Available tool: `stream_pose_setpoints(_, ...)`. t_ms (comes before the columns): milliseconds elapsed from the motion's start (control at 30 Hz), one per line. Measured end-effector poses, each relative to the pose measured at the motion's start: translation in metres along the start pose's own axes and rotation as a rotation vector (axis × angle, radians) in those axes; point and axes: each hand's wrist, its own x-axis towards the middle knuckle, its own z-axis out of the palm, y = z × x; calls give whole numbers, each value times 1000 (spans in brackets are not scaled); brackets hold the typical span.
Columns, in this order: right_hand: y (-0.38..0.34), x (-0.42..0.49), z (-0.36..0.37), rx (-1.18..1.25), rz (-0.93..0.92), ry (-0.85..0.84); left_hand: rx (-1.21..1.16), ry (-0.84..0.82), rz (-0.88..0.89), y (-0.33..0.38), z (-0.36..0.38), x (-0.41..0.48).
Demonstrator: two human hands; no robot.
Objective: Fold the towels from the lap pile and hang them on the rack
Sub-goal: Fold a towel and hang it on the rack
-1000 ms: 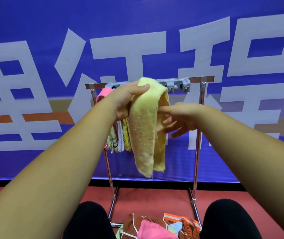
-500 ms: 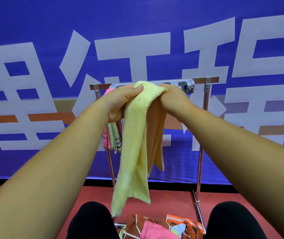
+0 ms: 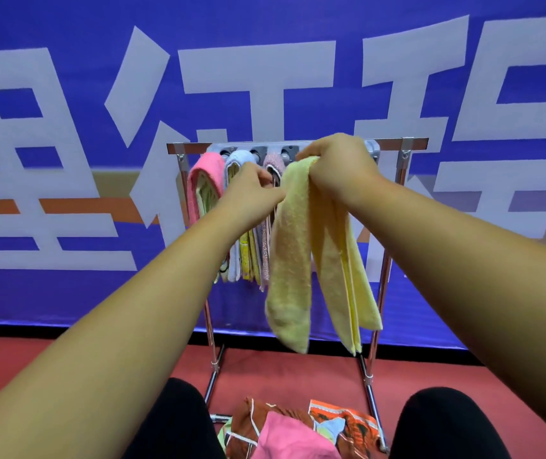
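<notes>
Head: hung towels [image 3: 206,188] (rack [image 3: 397,144] left) beside yellow towel [image 3: 293,246].

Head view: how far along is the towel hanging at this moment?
Done: a pink terry towel, a light-blue towel and a mauve speckled towel hang folded on the chrome metal rack. In hand: the right hand grips the folded yellow terry towel at the top bar; the left hand is at its edge. Remaining: the multicoloured towel pile in the lap.

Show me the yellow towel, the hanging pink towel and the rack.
yellow towel [image 3: 293,246], head view, left hanging half.
hanging pink towel [image 3: 206,168], head view, fold at the top.
rack [image 3: 390,144], head view, right part of top bar.
</notes>
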Motion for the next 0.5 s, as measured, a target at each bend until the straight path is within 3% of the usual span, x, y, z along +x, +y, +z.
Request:
stream_pose_setpoints(200, 12, 18, 6, -280, 153, -181, -90, -183, 43, 15, 49, 0)
stream_pose_setpoints(333, 28, 22, 11, -235, 180, -218, -28, -158, 86, 13, 81, 13)
stream_pose_setpoints(500, 48, 30, 17, -99, 190, -199, 59, -7, 89, 10, 105, 31)
